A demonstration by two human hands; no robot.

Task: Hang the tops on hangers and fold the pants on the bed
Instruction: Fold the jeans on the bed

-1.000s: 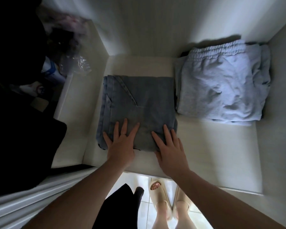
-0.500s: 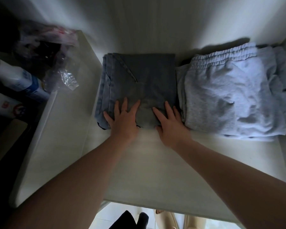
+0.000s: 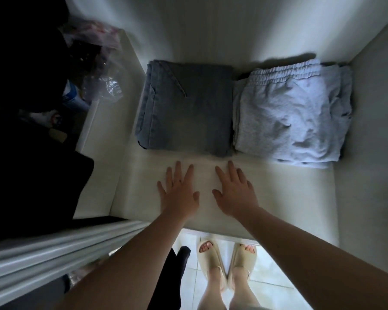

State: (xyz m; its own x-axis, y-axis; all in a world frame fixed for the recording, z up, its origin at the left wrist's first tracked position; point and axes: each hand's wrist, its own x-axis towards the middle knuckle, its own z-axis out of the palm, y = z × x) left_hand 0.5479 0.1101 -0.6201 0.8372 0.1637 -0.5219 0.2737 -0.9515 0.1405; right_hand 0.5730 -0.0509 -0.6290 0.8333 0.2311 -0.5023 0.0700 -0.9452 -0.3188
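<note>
Folded blue jeans (image 3: 186, 108) lie flat at the back of a white wardrobe shelf (image 3: 289, 193). Right beside them, touching, sits a folded pair of light grey sweatpants (image 3: 291, 113) with its elastic waistband toward the back wall. My left hand (image 3: 179, 193) and my right hand (image 3: 234, 193) hover over the bare shelf just in front of the jeans. Both have fingers spread and straight, and neither holds or touches any cloth.
White walls close the shelf at the back and right. A divider panel (image 3: 130, 70) stands on the left, with plastic bags and bottles (image 3: 92, 86) beyond it. A dark garment (image 3: 31, 175) hangs at lower left. My feet in beige slides (image 3: 226, 260) stand on tiled floor.
Both hands have let go of the jeans and drawn back toward the front of the shelf. The jeans stay pushed against the back wall beside the sweatpants.
</note>
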